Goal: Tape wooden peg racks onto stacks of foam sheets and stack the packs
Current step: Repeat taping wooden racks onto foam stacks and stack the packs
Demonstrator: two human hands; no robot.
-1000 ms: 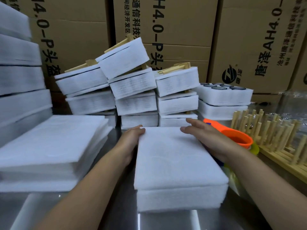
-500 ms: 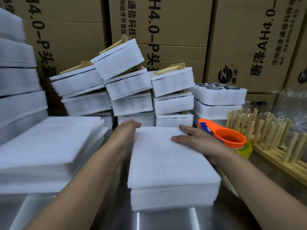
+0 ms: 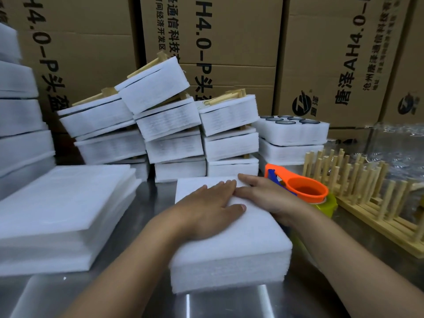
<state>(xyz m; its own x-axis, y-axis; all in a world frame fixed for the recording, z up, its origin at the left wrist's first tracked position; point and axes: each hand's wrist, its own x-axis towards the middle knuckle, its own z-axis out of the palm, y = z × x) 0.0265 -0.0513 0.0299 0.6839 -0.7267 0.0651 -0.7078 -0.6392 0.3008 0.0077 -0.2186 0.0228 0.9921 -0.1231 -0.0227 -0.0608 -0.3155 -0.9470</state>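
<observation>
A stack of white foam sheets (image 3: 231,255) lies on the steel table in front of me. My left hand (image 3: 206,207) rests flat on its top, fingers straight and pointing away. My right hand (image 3: 268,198) lies flat beside it on the right part of the stack, fingertips touching the left hand's. Wooden peg racks (image 3: 371,193) stand at the right. An orange tape dispenser (image 3: 302,189) sits just behind my right hand. Finished packs (image 3: 167,127) of foam with racks are piled at the back.
A wider pile of loose foam sheets (image 3: 57,212) lies at the left, taller foam stacks (image 3: 20,125) beyond it. Foam trays with dark rings (image 3: 291,131) sit at the back right. Cardboard boxes (image 3: 229,42) wall off the rear. Clear plastic wrap (image 3: 399,143) lies far right.
My left hand moved from the stack's far left corner onto its top. My right hand slid left across the top until the fingertips met.
</observation>
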